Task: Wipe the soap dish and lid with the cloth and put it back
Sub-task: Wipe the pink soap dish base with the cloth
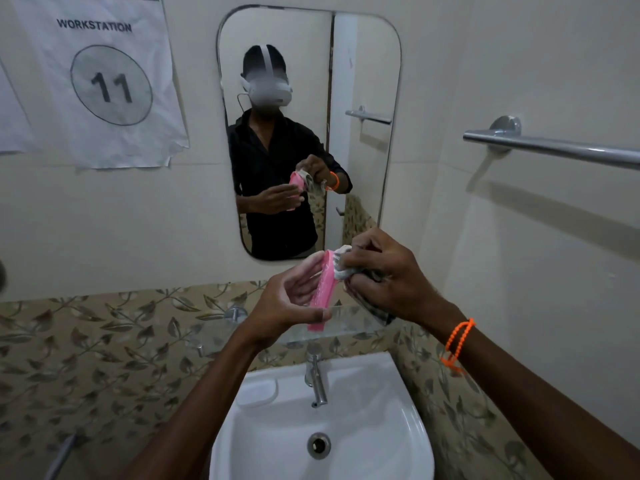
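Evidently we hold the pink soap dish piece [323, 291] on edge above the sink [367, 427], left hand [291, 304] pinching its lower end to steady it, so our right hand [384, 277], fingers bunching the cloth [341, 263], can rub its face.

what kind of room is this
Most likely a small bathroom or washroom, set up as a numbered work spot. A white washbasin with a metal tap sits below a wall mirror, a towel rail is on the right wall, and a paper sign reads WORKSTATION 11.
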